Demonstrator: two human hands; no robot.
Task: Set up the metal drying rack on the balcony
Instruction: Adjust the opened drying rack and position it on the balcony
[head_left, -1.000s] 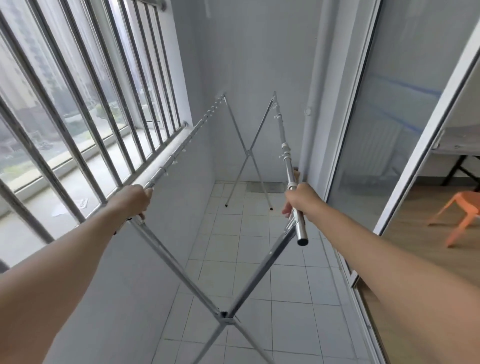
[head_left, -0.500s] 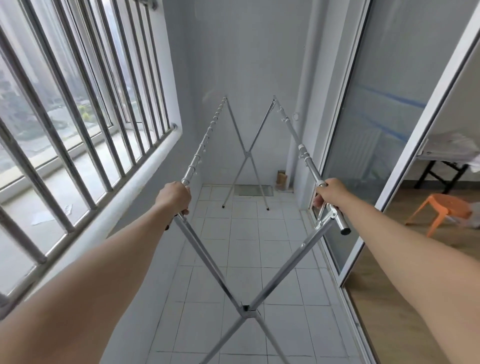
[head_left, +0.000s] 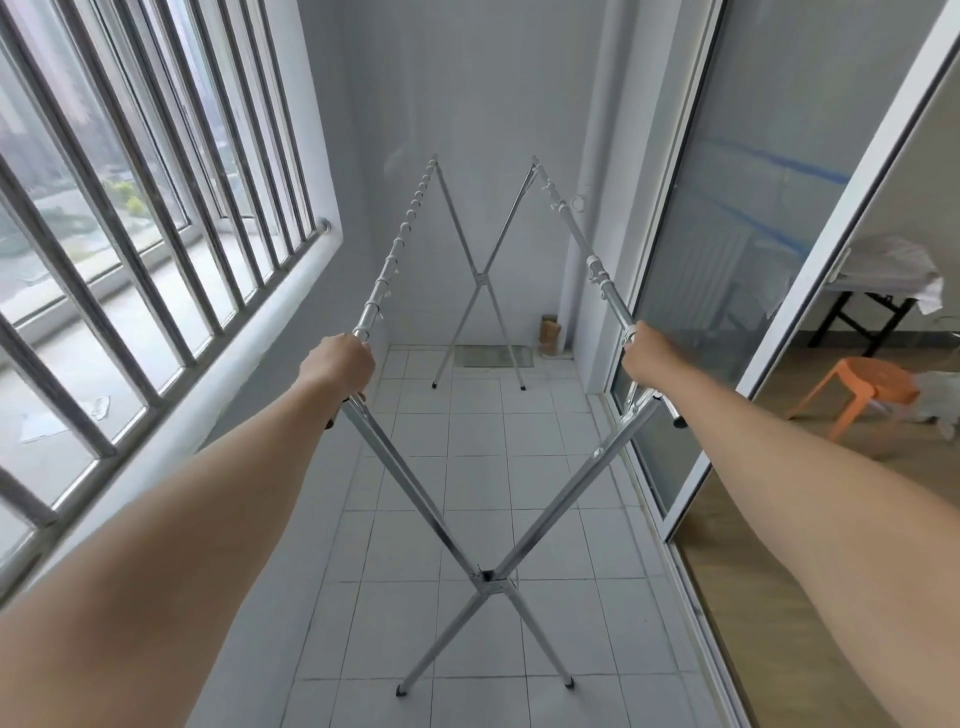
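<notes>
The metal drying rack (head_left: 488, 574) stands on the white tiled balcony floor, with one X-shaped leg frame close to me and a second (head_left: 480, 278) at the far wall. Two long rails join them. My left hand (head_left: 337, 364) is closed around the near end of the left rail (head_left: 395, 254), which carries several clips. My right hand (head_left: 644, 351) grips the near end of the right rail (head_left: 597, 262). The near frame's feet (head_left: 402, 690) rest on the tiles.
A barred window (head_left: 156, 234) and its white ledge run along the left. A sliding glass door (head_left: 727, 260) lines the right, open onto a room with an orange stool (head_left: 862, 387). A floor drain (head_left: 493, 357) and a small brown object (head_left: 549, 328) sit by the far wall.
The rack has swung away from the window ledge toward the middle of the balcony. Its near legs have spread wider and both hands have moved apart with the rails.
</notes>
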